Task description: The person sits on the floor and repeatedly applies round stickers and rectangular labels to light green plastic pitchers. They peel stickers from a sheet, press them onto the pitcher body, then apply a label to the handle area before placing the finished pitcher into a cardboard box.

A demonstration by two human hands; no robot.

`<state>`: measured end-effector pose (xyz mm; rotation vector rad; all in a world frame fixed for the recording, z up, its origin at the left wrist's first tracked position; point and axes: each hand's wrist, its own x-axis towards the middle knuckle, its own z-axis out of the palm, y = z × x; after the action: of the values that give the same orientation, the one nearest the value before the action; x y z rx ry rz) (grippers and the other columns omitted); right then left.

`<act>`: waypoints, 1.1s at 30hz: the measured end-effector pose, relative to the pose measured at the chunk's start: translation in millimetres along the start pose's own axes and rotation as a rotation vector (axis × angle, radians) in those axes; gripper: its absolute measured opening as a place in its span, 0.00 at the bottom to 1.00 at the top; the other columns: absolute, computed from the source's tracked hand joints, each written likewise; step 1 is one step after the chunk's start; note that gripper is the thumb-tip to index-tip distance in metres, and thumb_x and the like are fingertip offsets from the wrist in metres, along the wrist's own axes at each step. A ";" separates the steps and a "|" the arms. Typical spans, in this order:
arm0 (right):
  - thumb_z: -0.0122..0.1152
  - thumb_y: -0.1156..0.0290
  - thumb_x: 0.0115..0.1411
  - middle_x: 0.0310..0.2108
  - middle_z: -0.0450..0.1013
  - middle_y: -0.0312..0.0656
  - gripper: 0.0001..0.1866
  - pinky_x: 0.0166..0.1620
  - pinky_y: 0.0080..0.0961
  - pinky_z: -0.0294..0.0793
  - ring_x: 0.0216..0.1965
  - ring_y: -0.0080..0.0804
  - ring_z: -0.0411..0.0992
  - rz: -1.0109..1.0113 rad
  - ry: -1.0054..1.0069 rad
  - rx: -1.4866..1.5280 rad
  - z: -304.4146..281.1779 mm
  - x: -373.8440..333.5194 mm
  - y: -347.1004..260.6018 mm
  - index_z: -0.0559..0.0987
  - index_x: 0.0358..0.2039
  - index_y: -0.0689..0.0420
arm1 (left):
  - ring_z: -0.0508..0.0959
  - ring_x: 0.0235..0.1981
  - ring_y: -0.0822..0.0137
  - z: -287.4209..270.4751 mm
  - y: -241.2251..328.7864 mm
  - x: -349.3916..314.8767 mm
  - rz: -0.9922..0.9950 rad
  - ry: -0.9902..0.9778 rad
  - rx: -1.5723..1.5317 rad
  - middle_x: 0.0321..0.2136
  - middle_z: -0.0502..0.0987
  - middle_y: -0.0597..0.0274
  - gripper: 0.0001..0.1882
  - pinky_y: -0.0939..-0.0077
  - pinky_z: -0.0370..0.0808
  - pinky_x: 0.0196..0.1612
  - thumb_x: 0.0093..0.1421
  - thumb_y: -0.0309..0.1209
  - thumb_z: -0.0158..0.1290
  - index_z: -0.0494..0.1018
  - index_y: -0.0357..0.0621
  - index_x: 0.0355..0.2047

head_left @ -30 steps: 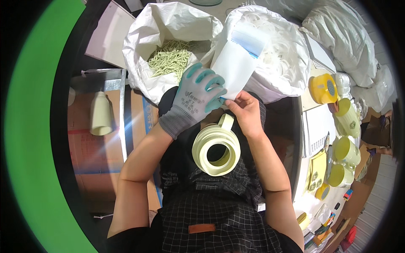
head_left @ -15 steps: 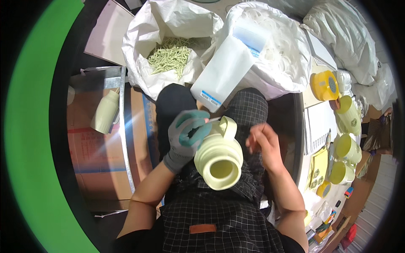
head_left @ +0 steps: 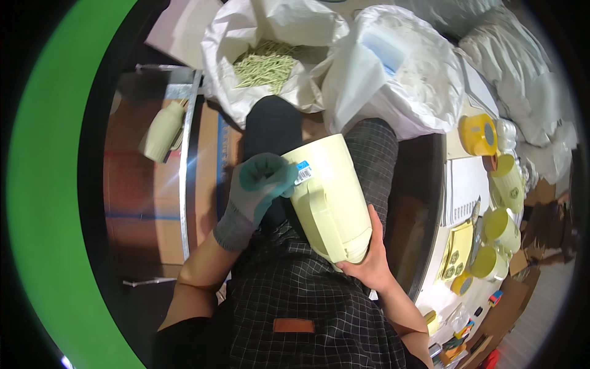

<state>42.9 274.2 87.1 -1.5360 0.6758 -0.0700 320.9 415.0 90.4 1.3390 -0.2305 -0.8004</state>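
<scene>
A pale yellow-green jug (head_left: 335, 175) with a side handle (head_left: 322, 212) lies tilted above my lap, its broad end pointing away from me. My bare right hand (head_left: 369, 261) is wrapped round its near, narrower end. On my left hand (head_left: 261, 178) is a grey glove with green-coated fingers. Those fingers are curled in a pinch at the edge of a small white and blue barcode sticker (head_left: 303, 173), which lies against the jug's side above the handle. How much of the sticker adheres, I cannot tell.
Ahead stand a white sack (head_left: 224, 74) of thin pale green sticks (head_left: 264, 71) and another sack (head_left: 399, 114) of translucent pieces. At left, a similar bottle (head_left: 165, 132) lies in a metal-edged box (head_left: 184, 215). The right-hand table bears yellow-green cups (head_left: 501, 227), papers (head_left: 462, 184) and tape (head_left: 478, 135).
The jug has turned so its mouth no longer faces me and its broad end points away. My right hand has taken hold of it. The white label strip has left my lap.
</scene>
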 end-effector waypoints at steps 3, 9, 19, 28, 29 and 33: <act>0.89 0.57 0.49 0.78 0.58 0.55 0.76 0.77 0.44 0.62 0.77 0.46 0.62 -0.028 0.007 -0.088 6.1 0.8 12.6 0.41 0.84 0.61 | 0.82 0.28 0.76 -12.7 2.1 1.0 -0.067 -0.067 0.004 0.29 0.85 0.64 0.07 0.80 0.78 0.35 0.68 0.27 0.67 0.84 0.37 0.42; 0.88 0.63 0.45 0.76 0.58 0.58 0.74 0.76 0.45 0.66 0.75 0.52 0.65 -0.098 0.046 -0.411 10.7 -1.7 8.6 0.45 0.83 0.61 | 0.81 0.27 0.76 -20.1 5.2 -3.6 -0.171 -0.012 0.017 0.27 0.84 0.65 0.10 0.80 0.78 0.34 0.63 0.29 0.73 0.84 0.37 0.39; 0.89 0.65 0.45 0.78 0.58 0.58 0.73 0.77 0.45 0.63 0.78 0.51 0.61 -0.091 -0.015 -0.088 -11.4 2.6 17.0 0.47 0.84 0.59 | 0.85 0.46 0.65 -59.8 -28.3 -13.4 0.322 0.151 0.658 0.50 0.82 0.55 0.22 0.66 0.83 0.52 0.61 0.28 0.73 0.80 0.40 0.55; 0.62 0.42 0.73 0.67 0.76 0.55 0.38 0.68 0.43 0.73 0.65 0.46 0.77 -0.420 0.083 -0.047 -80.5 67.2 -94.3 0.75 0.72 0.58 | 0.77 0.66 0.59 -29.6 -59.2 -41.5 -0.185 -0.399 0.584 0.67 0.76 0.47 0.27 0.63 0.72 0.69 0.79 0.32 0.52 0.67 0.37 0.75; 0.59 0.42 0.75 0.60 0.82 0.56 0.33 0.64 0.44 0.78 0.59 0.49 0.82 -0.390 0.175 -0.197 -68.4 87.5 -92.5 0.83 0.64 0.58 | 0.80 0.62 0.58 -39.2 -55.8 -33.8 -0.241 -0.520 0.750 0.62 0.79 0.46 0.24 0.65 0.74 0.66 0.78 0.31 0.53 0.72 0.37 0.71; 0.55 0.39 0.76 0.44 0.85 0.59 0.33 0.56 0.50 0.81 0.48 0.62 0.83 -0.189 0.232 -0.339 -15.4 171.8 -40.7 0.89 0.49 0.59 | 0.78 0.53 0.41 5.6 -19.6 -37.4 0.520 -0.218 0.974 0.51 0.78 0.42 0.26 0.50 0.75 0.61 0.67 0.35 0.63 0.78 0.42 0.64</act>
<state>191.6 180.4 65.1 -1.9360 0.7501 -0.2923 283.3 434.0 84.5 1.9570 -1.2044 -0.3679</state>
